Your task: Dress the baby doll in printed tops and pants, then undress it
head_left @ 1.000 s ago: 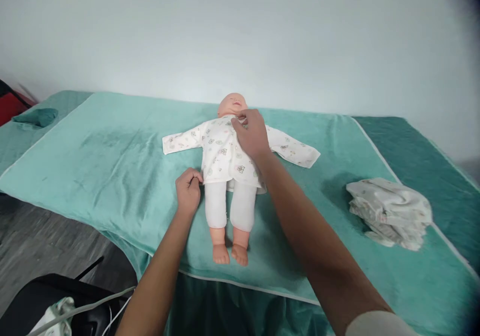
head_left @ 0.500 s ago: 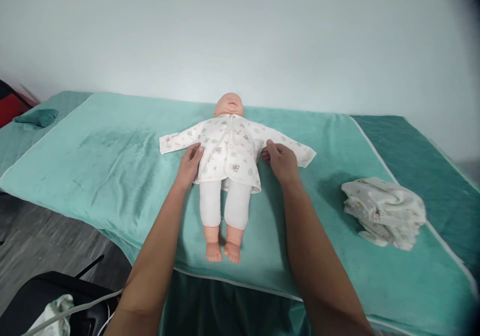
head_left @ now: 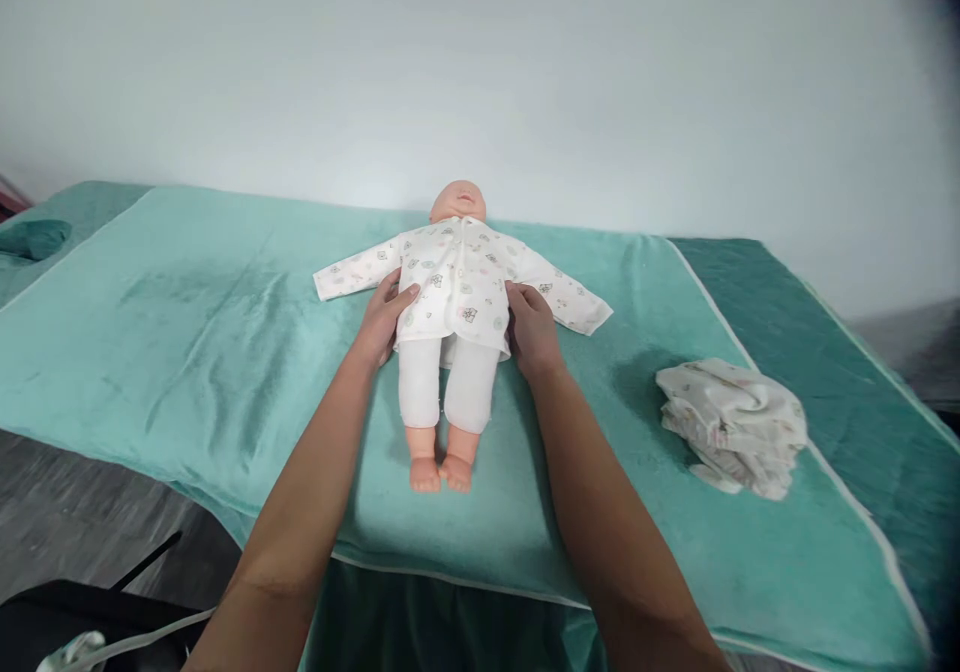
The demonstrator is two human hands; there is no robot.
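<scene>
A baby doll [head_left: 469, 392] lies on its back, head toward the wall, in a white printed jacket [head_left: 454, 287] with both sleeves spread wide. White cloth covers its legs down to the ankles, and its feet are bare. My left hand [head_left: 381, 320] clasps the doll's side on the left, thumb on top of the jacket and fingers partly hidden beside it. On the opposite side my right hand [head_left: 532, 330] holds the doll's waist through the jacket, its fingertips partly out of sight. No doll hands show at the sleeve ends.
The doll lies on a green sheet [head_left: 210, 352] over a bed against a white wall [head_left: 480, 72]. To the right rests a crumpled bundle of white printed cloth [head_left: 731, 427]. A black chair [head_left: 90, 622] with a pale cord [head_left: 150, 637] stands at the lower left.
My right hand has moved left from the sleeve to the doll's side. My left hand has closed further onto the jacket, its thumb now on top. The view has shifted slightly.
</scene>
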